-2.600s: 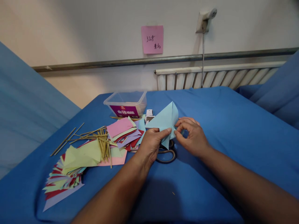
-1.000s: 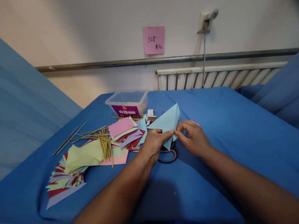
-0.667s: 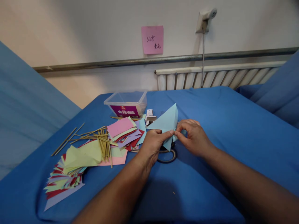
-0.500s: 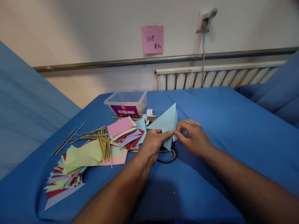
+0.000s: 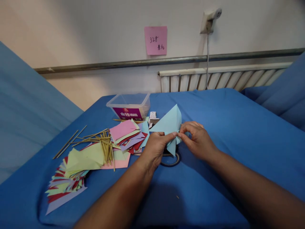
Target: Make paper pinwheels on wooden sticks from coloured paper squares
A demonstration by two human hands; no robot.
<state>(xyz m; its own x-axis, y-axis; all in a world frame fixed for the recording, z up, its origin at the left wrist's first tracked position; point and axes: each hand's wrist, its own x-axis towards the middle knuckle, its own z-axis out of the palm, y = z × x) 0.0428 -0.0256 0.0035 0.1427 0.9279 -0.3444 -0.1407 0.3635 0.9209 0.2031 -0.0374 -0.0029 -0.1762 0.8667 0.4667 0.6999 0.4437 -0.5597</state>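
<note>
2 hands (image 5: 155,143) (image 5: 196,140) pinching light-blue paper (image 5: 168,121), lower folds (image 5: 172,148) unclear, scissors (image 5: 171,165) mostly hidden

Bare forearms (image 5: 124,187), bare hands (image 5: 154,147)

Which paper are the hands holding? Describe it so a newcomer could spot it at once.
On the blue-covered table, look just right of and nearer than the clear plastic box. There the left hand and right hand pinch a folded light-blue paper. Unlike the colored sheets piled to its left, it is held up, one corner pointing upward.
</note>
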